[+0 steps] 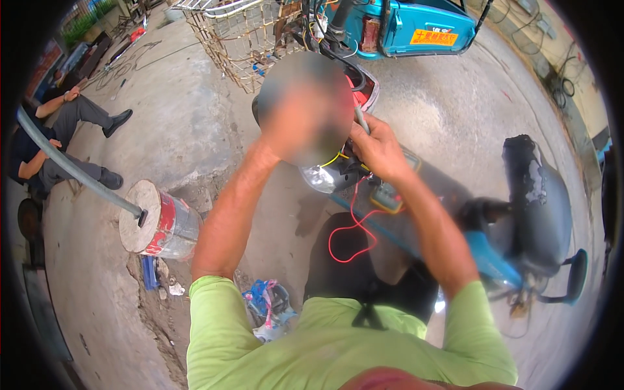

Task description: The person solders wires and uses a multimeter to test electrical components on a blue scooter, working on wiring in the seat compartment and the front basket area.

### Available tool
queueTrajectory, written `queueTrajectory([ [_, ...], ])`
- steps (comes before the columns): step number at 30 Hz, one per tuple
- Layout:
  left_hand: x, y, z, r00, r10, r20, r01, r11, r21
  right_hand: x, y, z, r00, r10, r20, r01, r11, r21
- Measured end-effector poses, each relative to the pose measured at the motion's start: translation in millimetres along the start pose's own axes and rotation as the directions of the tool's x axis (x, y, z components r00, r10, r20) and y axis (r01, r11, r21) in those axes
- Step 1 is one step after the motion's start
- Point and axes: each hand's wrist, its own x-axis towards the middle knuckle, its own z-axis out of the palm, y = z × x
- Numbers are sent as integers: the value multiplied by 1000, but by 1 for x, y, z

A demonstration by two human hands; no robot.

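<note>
My left hand (291, 123) reaches to the front of an electric scooter; a round blur hides its fingers and whatever they touch. Beside it, my right hand (381, 149) is closed, with a grey rod-like piece (361, 119) sticking up between thumb and fingers. Yellow wires (334, 159) and a clear headlamp (323, 178) show just below the hands. A multimeter (388, 198) with a yellow edge lies partly behind my right forearm. Its thin red lead (330, 244) loops down over my dark trouser leg.
The scooter's black seat (538, 201) stands at the right. Ahead are a rusty wire basket (224, 39) and a blue vehicle (422, 29). At left, a concrete-filled bucket (170, 221) holds a grey pole (81, 172); a person (62, 140) sits beyond. Plastic litter (270, 309) lies near me.
</note>
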Motion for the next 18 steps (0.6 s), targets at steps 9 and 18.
queueTrajectory([
  [9,-29,26,28,851,-505,-144,479,859,-181,-10,19,17,995,-98,32,96,993,65],
  [18,-54,6,24,791,-601,114,556,629,-543,-16,23,13,987,-151,-55,139,974,-177],
])
